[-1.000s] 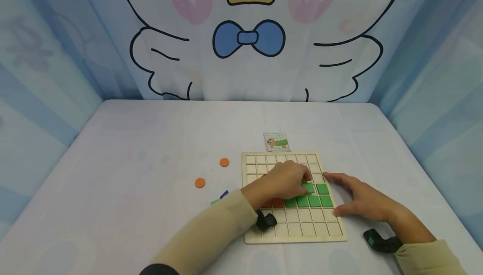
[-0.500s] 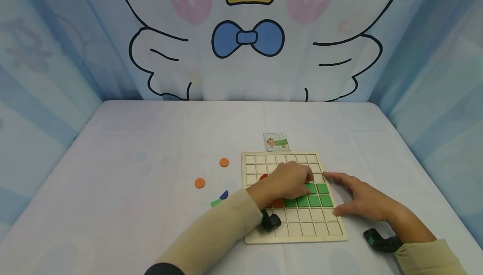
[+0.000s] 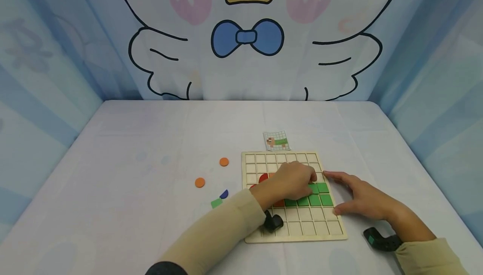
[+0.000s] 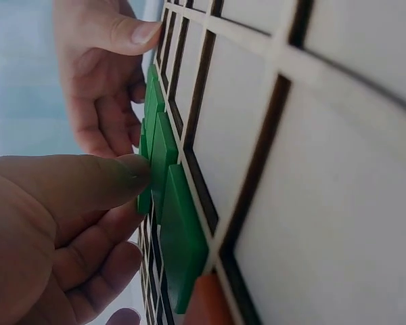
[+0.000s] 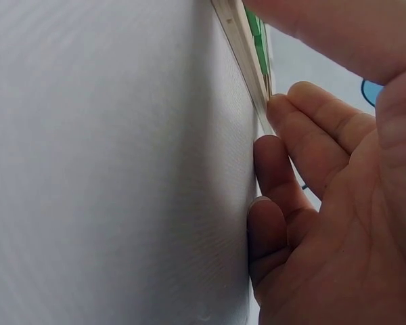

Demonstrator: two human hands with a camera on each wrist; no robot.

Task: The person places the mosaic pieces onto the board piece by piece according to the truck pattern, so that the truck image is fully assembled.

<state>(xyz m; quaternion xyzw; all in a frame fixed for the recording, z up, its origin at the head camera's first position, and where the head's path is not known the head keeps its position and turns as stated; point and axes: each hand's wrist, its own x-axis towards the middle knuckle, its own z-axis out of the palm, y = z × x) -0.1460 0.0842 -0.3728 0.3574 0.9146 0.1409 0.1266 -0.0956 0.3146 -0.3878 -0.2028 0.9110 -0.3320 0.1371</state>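
A wooden grid board (image 3: pixel 313 228) lies flat on the white table, with green square tiles (image 3: pixel 325 200) in two rows at its right. My left hand (image 3: pixel 292 180) reaches across it, thumb and fingers pinching a green square tile (image 4: pixel 144 200) low over the grid. More green tiles (image 4: pixel 183 237) and an orange tile (image 4: pixel 208 301) sit in cells beside it. Red curved pieces (image 3: pixel 263 177) show at the board's left, partly behind my left wrist. My right hand (image 3: pixel 364 199) rests at the board's right edge, thumb and fingers spread, touching the rim (image 5: pixel 243 51).
Two orange discs, one farther back (image 3: pixel 224 162), lie left of the board. A blue half-round piece (image 3: pixel 224 194) and a loose green tile (image 3: pixel 216 203) lie near my left sleeve. Behind the board lies a small picture card (image 3: pixel 276 141) showing a green-and-orange animal on a grid.
My left hand has shifted slightly right along the green row. Red pieces, the blue piece and the loose green tile show more from behind the arm. My right hand has stayed put.
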